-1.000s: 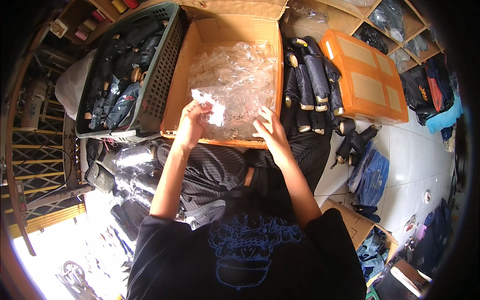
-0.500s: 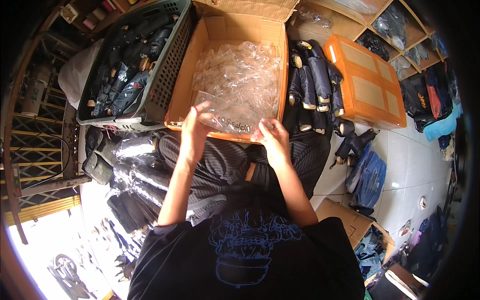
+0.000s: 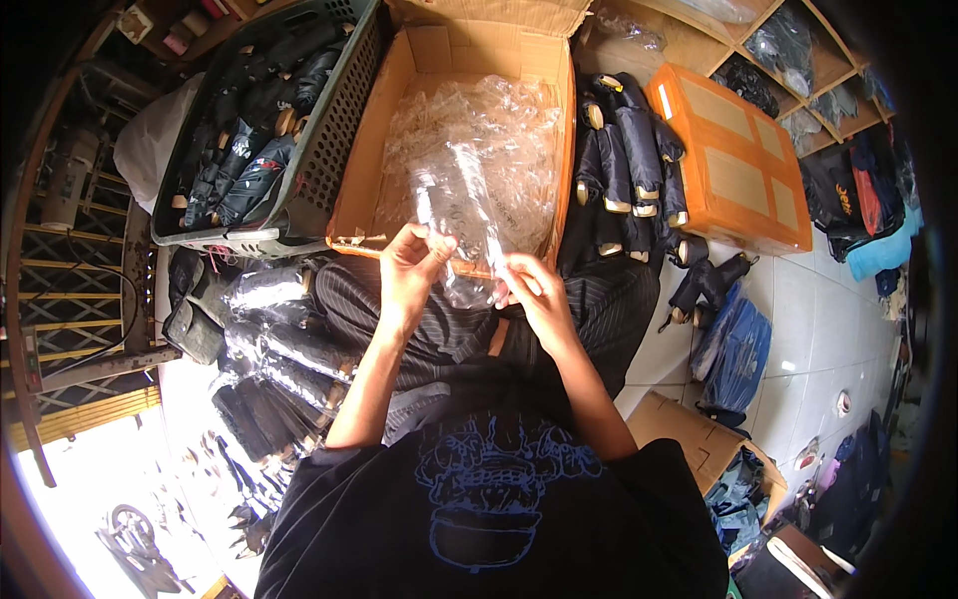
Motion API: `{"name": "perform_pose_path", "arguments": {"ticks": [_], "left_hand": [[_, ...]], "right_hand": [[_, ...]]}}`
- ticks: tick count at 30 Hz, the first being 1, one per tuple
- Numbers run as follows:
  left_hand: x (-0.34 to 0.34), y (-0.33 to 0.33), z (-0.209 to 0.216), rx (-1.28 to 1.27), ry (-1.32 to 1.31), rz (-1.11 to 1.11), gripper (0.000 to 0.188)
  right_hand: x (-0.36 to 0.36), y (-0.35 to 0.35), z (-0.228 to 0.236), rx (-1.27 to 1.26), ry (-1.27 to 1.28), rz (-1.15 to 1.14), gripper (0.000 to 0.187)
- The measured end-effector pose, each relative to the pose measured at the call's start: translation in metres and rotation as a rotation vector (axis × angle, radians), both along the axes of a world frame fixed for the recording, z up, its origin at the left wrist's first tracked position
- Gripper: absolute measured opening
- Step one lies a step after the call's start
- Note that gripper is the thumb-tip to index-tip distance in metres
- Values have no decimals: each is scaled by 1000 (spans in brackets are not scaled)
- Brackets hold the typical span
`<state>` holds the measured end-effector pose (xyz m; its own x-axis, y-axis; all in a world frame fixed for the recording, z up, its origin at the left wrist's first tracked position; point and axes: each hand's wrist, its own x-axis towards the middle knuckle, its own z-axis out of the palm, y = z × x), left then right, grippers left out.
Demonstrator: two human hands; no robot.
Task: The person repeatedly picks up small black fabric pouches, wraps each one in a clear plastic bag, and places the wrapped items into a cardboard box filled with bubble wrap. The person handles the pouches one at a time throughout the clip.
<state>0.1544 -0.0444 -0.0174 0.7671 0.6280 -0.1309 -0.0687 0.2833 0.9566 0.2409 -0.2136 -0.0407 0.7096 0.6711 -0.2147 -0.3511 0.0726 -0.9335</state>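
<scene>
Both hands up over the lap, at the near edge of the box [image 3: 359, 215]. Left hand [image 3: 411, 265] pinched shut on the top of a clear bag [image 3: 461, 225], fingers curled, thumb side toward the box. Right hand [image 3: 529, 290] just beside it, closed on the lower part of the same bag, fingertips at its crumpled end. Bag runs up and away from the hands, tilted, its upper end over the box opening; lower end sits between the two hands, touching both. Hands close together, not touching each other as far as visible.

Box is open cardboard, flaps up, full of more clear bags [image 3: 479, 130] in a loose heap. Held bag overlaps that heap in view; cannot tell if it touches it.

Left of the box, touching its side: a dark perforated basket [image 3: 334, 150] holding folded dark umbrellas [image 3: 249, 150]. Right of the box: a row of folded umbrellas with pale handle ends [image 3: 629, 160], leaning against the box wall. Further right an orange crate [image 3: 738, 165], flat on its side. Below it a few more umbrellas [image 3: 709, 285] on the tiled floor [image 3: 828, 319], and a blue bag [image 3: 733, 349].

Left of the person's knee: bagged umbrellas [image 3: 284, 344] piled on the floor, shiny wrap. Person wears striped trousers [image 3: 449, 329] and a black shirt with blue print [image 3: 499, 499].
</scene>
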Motion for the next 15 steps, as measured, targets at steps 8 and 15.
{"name": "perform_pose_path", "arguments": {"ticks": [8,15], "left_hand": [[-12,-21,-2,6,145,-219,25],[-23,-33,-33,-62,69,-84,12]], "right_hand": [[7,1,-14,73,-63,-62,16],[2,2,-12,115,-14,-195,13]]}}
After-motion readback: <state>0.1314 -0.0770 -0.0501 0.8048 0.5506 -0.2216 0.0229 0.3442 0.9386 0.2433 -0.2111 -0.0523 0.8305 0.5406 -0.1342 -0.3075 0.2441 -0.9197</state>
